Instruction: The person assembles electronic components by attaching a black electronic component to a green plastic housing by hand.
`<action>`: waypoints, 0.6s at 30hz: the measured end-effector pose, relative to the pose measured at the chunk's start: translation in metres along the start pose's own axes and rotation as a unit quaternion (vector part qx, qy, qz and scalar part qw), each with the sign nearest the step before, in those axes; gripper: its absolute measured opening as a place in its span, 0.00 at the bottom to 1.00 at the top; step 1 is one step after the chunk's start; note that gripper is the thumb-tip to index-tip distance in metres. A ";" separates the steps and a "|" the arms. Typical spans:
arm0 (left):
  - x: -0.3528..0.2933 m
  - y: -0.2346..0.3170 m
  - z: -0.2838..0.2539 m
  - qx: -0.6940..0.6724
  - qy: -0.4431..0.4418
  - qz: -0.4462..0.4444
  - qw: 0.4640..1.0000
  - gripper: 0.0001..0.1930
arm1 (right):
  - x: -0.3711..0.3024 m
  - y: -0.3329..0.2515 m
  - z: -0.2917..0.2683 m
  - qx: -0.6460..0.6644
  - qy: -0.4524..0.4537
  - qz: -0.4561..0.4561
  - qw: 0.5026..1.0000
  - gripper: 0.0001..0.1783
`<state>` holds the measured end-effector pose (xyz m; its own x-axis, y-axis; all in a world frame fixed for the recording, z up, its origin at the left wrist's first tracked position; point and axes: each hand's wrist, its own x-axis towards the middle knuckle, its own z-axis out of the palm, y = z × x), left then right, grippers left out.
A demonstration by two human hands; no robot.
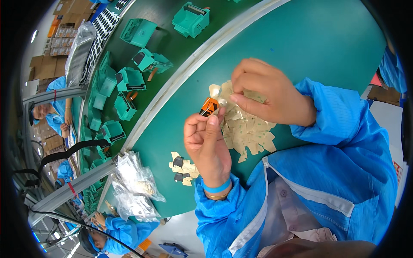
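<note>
Between the thumb and fingers of my left hand (206, 144) is a small flat orange and black piece (209, 106), its upper part showing above the fingertips. A pale tab, too small to make out, sits by its right edge. My right hand (269, 92) is closed, thumb and fingertips drawn together just right of that piece; what they hold, if anything, is hidden. Beneath it spreads a loose pile of beige paper pieces (246, 133), partly covered by both hands. Left of my left wrist lie a few beige papers (189, 167) with black patches (178, 161) on them.
Clear plastic bags (134, 185) lie at the green table's (318, 38) lower left. A pale raised rail (172, 88) separates it from a belt carrying several teal plastic holders (130, 79). Across the belt, a person (60, 112) works; another person (124, 234) sits at lower left.
</note>
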<state>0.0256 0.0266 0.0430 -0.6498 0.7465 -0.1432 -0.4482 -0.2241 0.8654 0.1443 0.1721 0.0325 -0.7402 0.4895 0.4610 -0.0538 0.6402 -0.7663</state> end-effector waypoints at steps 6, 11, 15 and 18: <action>0.000 -0.013 -0.009 -0.014 -0.028 -0.003 0.999 0.04 | -0.001 -0.006 0.010 0.182 -0.014 0.064 0.981 0.05; -0.004 -0.012 -0.001 0.020 -0.057 0.002 0.998 0.11 | -0.002 -0.004 0.007 0.230 -0.078 0.118 0.963 0.05; 0.002 -0.012 0.001 0.040 -0.039 0.005 0.998 0.11 | -0.004 0.006 0.006 -0.042 -0.033 -0.024 0.998 0.09; 0.002 -0.014 -0.008 0.095 -0.067 -0.022 0.993 0.09 | -0.005 0.011 0.006 -0.096 -0.039 -0.079 0.991 0.12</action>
<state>0.0257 0.0266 0.0269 -0.5395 0.8321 -0.1283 -0.3424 -0.0776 0.9363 0.1438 0.1731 0.0188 -0.7820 0.3317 0.5277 -0.0509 0.8099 -0.5844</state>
